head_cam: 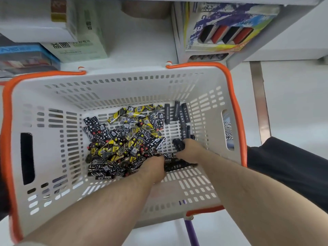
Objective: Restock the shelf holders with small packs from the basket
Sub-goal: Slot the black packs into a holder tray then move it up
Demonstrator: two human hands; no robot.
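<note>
We see both hands reaching down into the white basket with its orange rim. The small packs lie heaped on the basket floor, black, yellow and white, some with stars and square codes; their print is too small to read. Toward the far right corner lie grey packs bearing a line of digits we cannot read surely. The right hand curls round several dark packs; the left hand digs into the heap, its fingers hidden.
</note>
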